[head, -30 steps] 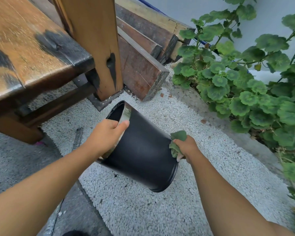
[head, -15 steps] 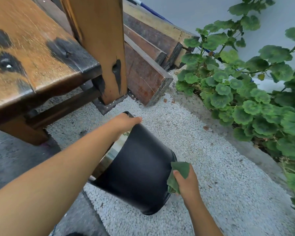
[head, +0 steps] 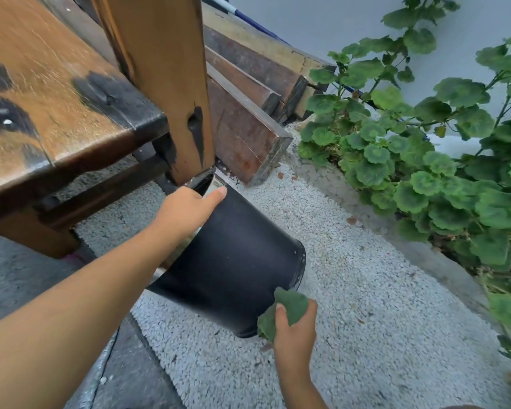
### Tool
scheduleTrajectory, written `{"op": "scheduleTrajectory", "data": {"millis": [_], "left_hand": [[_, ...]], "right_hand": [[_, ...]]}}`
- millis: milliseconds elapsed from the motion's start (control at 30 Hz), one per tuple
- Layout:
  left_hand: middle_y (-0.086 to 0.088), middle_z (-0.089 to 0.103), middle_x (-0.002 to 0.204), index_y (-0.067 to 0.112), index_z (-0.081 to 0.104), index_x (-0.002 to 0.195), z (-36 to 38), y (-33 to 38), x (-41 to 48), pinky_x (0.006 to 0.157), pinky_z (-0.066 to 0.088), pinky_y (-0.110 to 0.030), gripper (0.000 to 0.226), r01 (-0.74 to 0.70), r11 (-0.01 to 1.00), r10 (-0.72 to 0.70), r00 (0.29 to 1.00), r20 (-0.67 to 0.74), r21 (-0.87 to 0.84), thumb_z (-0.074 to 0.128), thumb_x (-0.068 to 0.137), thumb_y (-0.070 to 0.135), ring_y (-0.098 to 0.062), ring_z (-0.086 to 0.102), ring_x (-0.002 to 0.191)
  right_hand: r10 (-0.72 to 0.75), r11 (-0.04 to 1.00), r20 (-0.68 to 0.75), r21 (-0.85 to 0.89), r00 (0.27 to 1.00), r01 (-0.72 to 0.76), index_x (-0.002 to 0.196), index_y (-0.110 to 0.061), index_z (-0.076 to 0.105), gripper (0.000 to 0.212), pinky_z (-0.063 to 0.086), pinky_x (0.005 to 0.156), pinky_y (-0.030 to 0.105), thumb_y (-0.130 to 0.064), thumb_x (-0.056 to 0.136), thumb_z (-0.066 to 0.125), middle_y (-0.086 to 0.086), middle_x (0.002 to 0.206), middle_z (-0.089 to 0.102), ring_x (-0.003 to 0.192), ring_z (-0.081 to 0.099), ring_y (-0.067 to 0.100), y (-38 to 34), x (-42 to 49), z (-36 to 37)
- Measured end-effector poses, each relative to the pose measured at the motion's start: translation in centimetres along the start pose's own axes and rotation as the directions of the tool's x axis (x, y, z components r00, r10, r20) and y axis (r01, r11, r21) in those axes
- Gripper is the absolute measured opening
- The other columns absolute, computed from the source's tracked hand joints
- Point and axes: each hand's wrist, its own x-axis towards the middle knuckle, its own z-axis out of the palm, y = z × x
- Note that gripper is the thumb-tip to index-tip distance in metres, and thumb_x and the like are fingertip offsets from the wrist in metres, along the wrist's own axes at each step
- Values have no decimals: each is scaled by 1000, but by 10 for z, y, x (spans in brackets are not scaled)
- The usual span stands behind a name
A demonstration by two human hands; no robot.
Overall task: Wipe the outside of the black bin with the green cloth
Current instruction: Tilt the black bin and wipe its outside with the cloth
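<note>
Wiping step in hand. Black bin (head: 233, 261) tilted over the white gravel (head: 366, 305), mouth toward the wooden post (head: 165, 84), base low and near. Left hand (head: 189, 208) clamped on the rim, thumb over the edge. Right hand (head: 295, 329) clenched round the bunched green cloth (head: 283, 311), pressed to the wall just by the bottom edge. Judged midway: one side covered at most. Next: turn bin by the rim, carry cloth over the unwiped wall.
</note>
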Motion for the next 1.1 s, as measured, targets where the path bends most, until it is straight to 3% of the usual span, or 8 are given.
{"op": "scheduleTrajectory", "data": {"millis": [133, 233, 333, 500, 667, 733, 833, 1100], "left_hand": [[-4, 49, 59, 12, 40, 62, 14, -16, -4, 58, 32, -38, 54, -172, 973, 192, 972, -133, 152, 47, 96, 53, -32, 49, 68], [-5, 51, 59, 8, 48, 68, 22, -25, -7, 53, 31, -38, 52, -248, 955, 276, 943, -185, 161, 47, 97, 52, -30, 52, 64], [-6, 50, 57, 7, 47, 66, 24, -27, -8, 50, 30, -38, 54, -265, 950, 293, 938, -182, 163, 49, 96, 52, -27, 50, 60], [-11, 54, 59, 0, 50, 69, 26, -25, -8, 55, 35, -40, 56, -260, 959, 278, 941, -193, 115, 50, 97, 48, -31, 53, 63], [-5, 45, 52, 11, 38, 61, 27, -30, -19, 47, 26, -36, 54, -308, 944, 325, 928, -181, 118, 50, 96, 49, -25, 47, 54], [-1, 40, 50, 15, 32, 59, 29, -28, -24, 45, 21, -33, 53, -321, 940, 338, 924, -177, 120, 50, 95, 50, -22, 45, 51], [1, 37, 48, 16, 30, 60, 30, -28, -31, 44, 18, -33, 54, -331, 935, 350, 922, -164, 130, 47, 94, 54, -21, 42, 48], [5, 27, 50, 18, 23, 61, 31, -22, -46, 47, 20, -35, 53, -390, 916, 398, 913, -93, 92, 48, 94, 52, -19, 32, 47]], "right_hand": [[9, 1000, -68, 18, 998, -8, 104, -45, 54, 32, 65, 58, 43, -21, 94, 72, -8, 93, 72, 75, 73, 7, 12, -13, 6], [-18, 1000, -133, 15, 991, 20, 100, -42, 53, 30, 56, 49, 16, -18, 95, 71, -10, 93, 71, 75, 71, -1, 6, -2, 6], [-40, 999, -182, 0, 982, 40, 107, -35, 53, 25, 49, 54, 4, -22, 96, 71, -12, 96, 68, 81, 68, 0, -9, 18, 4], [-39, 995, -113, -97, 993, 28, 109, -26, 53, 20, 44, 57, 12, -25, 96, 69, -12, 92, 65, 78, 63, 0, -35, 66, -2], [98, 981, 45, -173, 994, -88, 102, -15, 62, 11, 58, 60, 35, -18, 95, 70, 7, 91, 72, 67, 72, 20, -69, 125, -9], [262, 954, 167, -192, 950, -230, 100, -8, 66, 9, 55, 50, 33, -15, 95, 71, 12, 82, 72, 58, 70, 25, -84, 152, -13], [395, 908, 268, -256, 879, -330, 95, -3, 68, 9, 52, 59, 34, -11, 93, 72, 15, 73, 68, 59, 64, 26, -95, 175, -16], [374, 914, 240, -261, 896, -312, 91, -1, 68, 6, 49, 49, 31, -6, 92, 70, 15, 67, 64, 51, 61, 25, -82, 167, -25]]}}
